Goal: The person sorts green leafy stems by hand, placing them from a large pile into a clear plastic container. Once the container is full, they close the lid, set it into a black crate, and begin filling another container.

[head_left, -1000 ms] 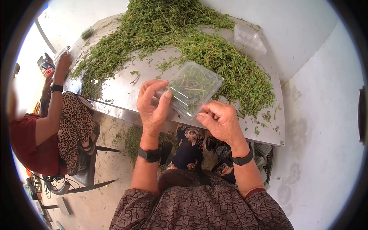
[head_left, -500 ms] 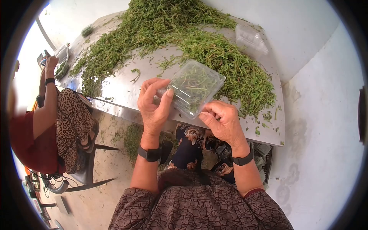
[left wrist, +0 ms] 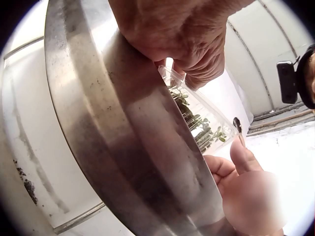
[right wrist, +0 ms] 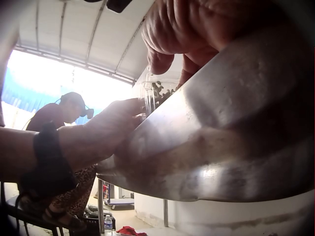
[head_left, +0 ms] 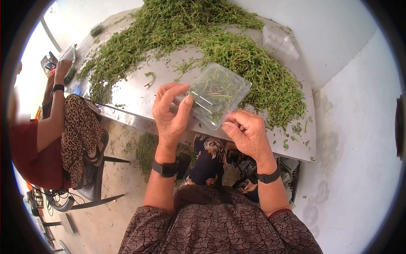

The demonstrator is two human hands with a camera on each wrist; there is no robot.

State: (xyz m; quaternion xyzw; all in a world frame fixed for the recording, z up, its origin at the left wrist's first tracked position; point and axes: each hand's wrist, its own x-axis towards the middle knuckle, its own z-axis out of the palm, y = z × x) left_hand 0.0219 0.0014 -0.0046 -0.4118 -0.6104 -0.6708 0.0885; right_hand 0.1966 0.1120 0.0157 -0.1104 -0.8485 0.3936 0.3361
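Table [head_left: 135, 95]: metal, steel-look, glossy w/ bright glare patches; l. wrist view shows rim smooth, brushed-looking, w/ small dents & specks. Box [head_left: 222, 95], ctr of head view: clear thin plastic, glossy, ridged. Stacked tubs [head_left: 280, 43], upper R: same clear plastic, shiny. Wall [head_left: 355, 97], R side: matt, stained. Shirt [head_left: 224, 224], bottom ctr: patterned cloth, crinkled look.

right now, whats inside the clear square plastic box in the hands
Green leafy stems show through the clear square plastic box. Glare and the left hand hide part; what lies beneath the stems can't be seen.
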